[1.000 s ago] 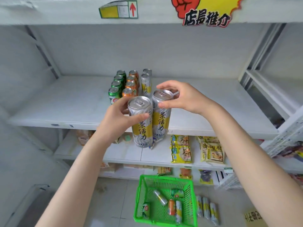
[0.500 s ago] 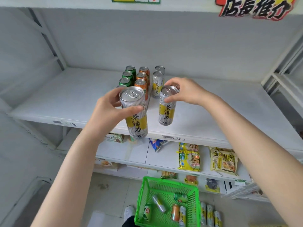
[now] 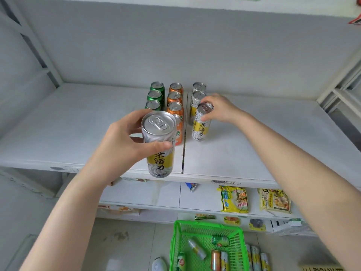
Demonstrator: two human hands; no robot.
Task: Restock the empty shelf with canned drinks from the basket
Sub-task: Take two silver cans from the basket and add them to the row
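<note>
Left hand (image 3: 119, 141) grips a tall can (image 3: 159, 145), upright above the shelf's (image 3: 68, 133) near edge. Right hand (image 3: 222, 108) grasps a second can (image 3: 201, 124) by its top, upright at the near end of the right row; we cannot tell if it touches down. Green cans (image 3: 155, 95) and orange cans (image 3: 174, 98) stand left of it. Basket (image 3: 207, 224) on the floor below holds more.

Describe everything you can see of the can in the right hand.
The can is tall, slim, silvery metal with a yellow band of black characters and a pull-tab top. It stands upright on or just above the shelf, in front of two matching cans. The right hand grips it near the rim.
</note>
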